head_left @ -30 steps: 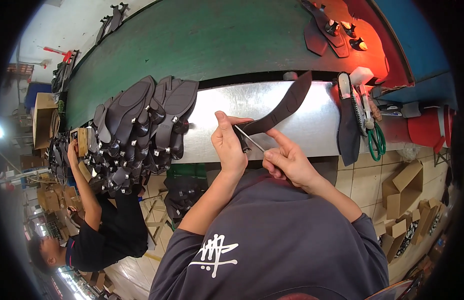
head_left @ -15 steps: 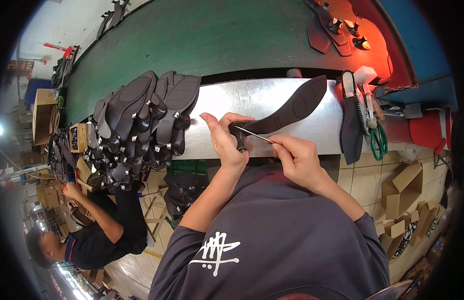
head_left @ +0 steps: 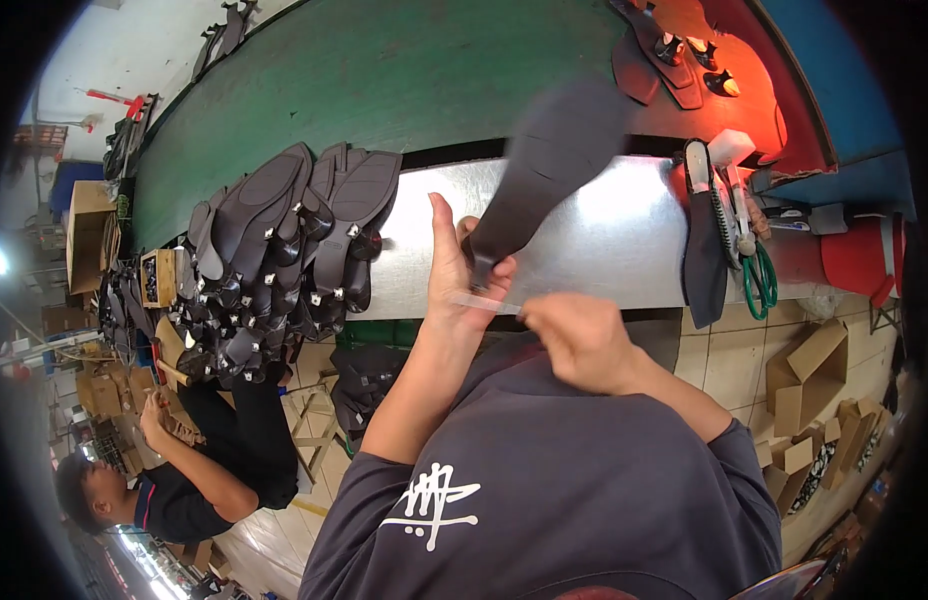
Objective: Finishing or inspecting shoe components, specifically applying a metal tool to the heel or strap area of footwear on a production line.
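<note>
The left hand (head_left: pixel 451 275) grips a dark sole (head_left: pixel 544 170) by its narrow end, fingers curled around it from behind and the thumb sticking up, apart from it. The sole slants up and to the right, its broad end blurred and raised in front of the metal strip (head_left: pixel 624 245) and the green table (head_left: pixel 384 85). The right hand (head_left: pixel 584 340) is closed on a thin tool (head_left: pixel 499 306), which is also blurred and points left, across the base of the left palm, just below the sole's narrow end; whether its tip touches the skin, I cannot tell. To the left, a pile of soles (head_left: pixel 264 210) with glossy heels lies on the bench, and a small wooden box (head_left: pixel 160 278) stands beside it. To the right, a flat insole (head_left: pixel 700 265) hangs over the strip's front edge, next to green-handled scissors (head_left: pixel 756 280) and a white block (head_left: pixel 730 148). Under red light at the far right of the table lie more soles (head_left: pixel 652 55) and a loose heel (head_left: pixel 722 83). A co-worker (head_left: pixel 189 490) in dark clothes is at the lower left.
</note>
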